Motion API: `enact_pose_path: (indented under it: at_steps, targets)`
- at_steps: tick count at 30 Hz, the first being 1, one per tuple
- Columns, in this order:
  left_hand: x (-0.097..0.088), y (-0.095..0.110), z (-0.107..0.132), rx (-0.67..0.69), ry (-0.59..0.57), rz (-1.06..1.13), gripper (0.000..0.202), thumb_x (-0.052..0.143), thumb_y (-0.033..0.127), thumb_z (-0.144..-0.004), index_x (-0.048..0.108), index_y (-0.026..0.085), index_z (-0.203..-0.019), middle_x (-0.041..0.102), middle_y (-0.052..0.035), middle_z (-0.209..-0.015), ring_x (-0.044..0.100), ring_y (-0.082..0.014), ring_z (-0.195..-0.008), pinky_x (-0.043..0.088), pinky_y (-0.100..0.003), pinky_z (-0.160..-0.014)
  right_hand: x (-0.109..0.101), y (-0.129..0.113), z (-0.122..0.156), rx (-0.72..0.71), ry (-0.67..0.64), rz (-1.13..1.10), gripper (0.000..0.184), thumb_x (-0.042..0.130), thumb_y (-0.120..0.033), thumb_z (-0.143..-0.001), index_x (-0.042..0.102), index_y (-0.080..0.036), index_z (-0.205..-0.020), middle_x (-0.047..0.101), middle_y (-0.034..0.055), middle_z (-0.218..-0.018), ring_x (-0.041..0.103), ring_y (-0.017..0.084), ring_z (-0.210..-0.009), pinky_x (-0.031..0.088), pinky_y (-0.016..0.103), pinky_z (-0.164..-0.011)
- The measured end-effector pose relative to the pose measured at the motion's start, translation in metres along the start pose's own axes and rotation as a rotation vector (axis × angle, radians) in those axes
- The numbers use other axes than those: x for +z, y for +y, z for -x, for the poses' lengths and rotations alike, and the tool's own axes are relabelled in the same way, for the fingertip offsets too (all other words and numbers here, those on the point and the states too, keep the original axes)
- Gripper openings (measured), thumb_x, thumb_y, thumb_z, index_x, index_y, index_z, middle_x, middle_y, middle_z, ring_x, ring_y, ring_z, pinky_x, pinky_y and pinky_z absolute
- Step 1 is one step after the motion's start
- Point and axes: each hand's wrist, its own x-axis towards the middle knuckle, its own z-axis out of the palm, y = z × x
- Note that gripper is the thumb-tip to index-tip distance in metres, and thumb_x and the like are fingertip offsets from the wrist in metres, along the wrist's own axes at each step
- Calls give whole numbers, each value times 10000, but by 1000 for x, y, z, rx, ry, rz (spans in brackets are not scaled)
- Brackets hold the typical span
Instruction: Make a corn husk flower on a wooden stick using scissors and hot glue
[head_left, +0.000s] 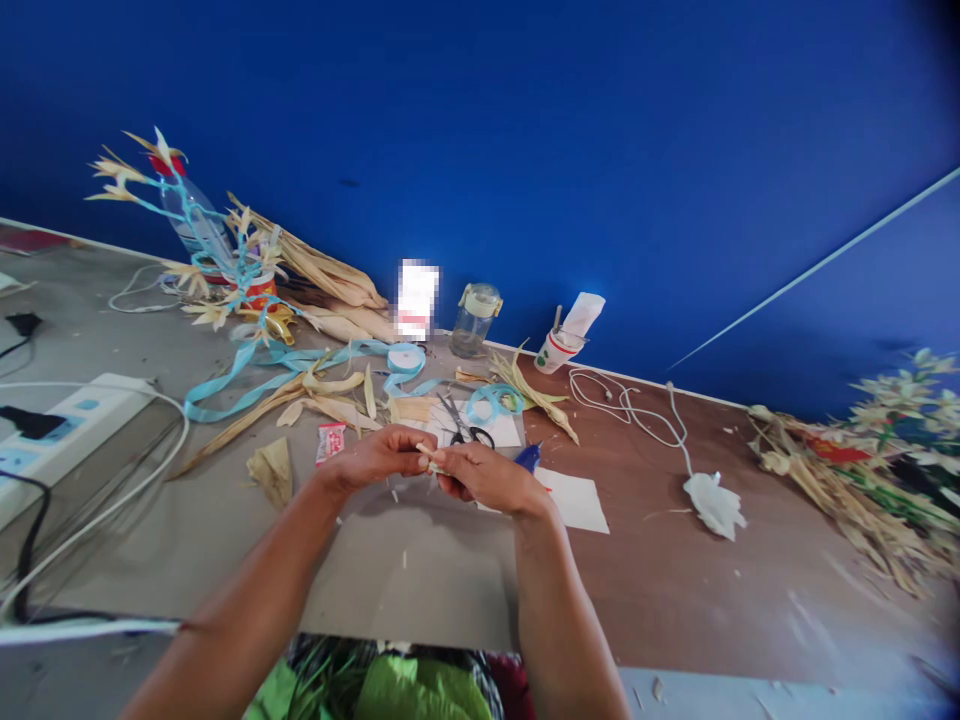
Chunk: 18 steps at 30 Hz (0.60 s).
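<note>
Over the front of the table, my left hand and my right hand meet with fingertips closed. Between them they pinch a small pale piece of dried corn husk, mostly covered by the fingers. Just behind my right hand lie black-handled scissors with their blades pointing away. A light-blue ribbon roll is beyond the scissors, and another ribbon roll lies farther back. A red-and-white packet and a folded husk piece are left of my left hand.
A power strip with cables occupies the left side. Blue-stemmed husk flowers stand beside a plastic bottle. Along the wall are a lidded jar and a paper cup. White paper and dried husks lie rightward.
</note>
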Motion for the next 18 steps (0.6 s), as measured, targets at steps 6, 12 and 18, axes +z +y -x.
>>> enact_pose_path:
  at_steps: [6, 12, 18]
  targets:
    - [-1, 1, 1, 0, 32, -50, 308, 646, 425, -755, 605, 122, -714, 515, -14, -703, 440, -120, -664, 342, -238, -625, -3, -2, 1, 54, -35, 10, 531, 374, -551, -902, 518, -153, -582, 469, -23, -512, 391, 68, -462, 309, 212, -487]
    - [4, 10, 1, 58, 23, -68, 299, 652, 419, -752, 595, 138, -666, 513, -14, -690, 443, -122, -648, 354, -240, -639, -2, 0, 3, 56, -92, -143, 567, 411, -603, -861, 521, -148, -540, 448, -34, -463, 350, 54, -418, 278, 208, -449]
    - [6, 15, 2, 94, 10, -78, 316, 652, 436, -748, 585, 148, -637, 508, -15, -681, 442, -126, -640, 359, -240, -633, -3, 1, 4, 19, -148, -239, 589, 435, -650, -820, 532, -145, -533, 426, -43, -417, 338, 51, -384, 231, 209, -416]
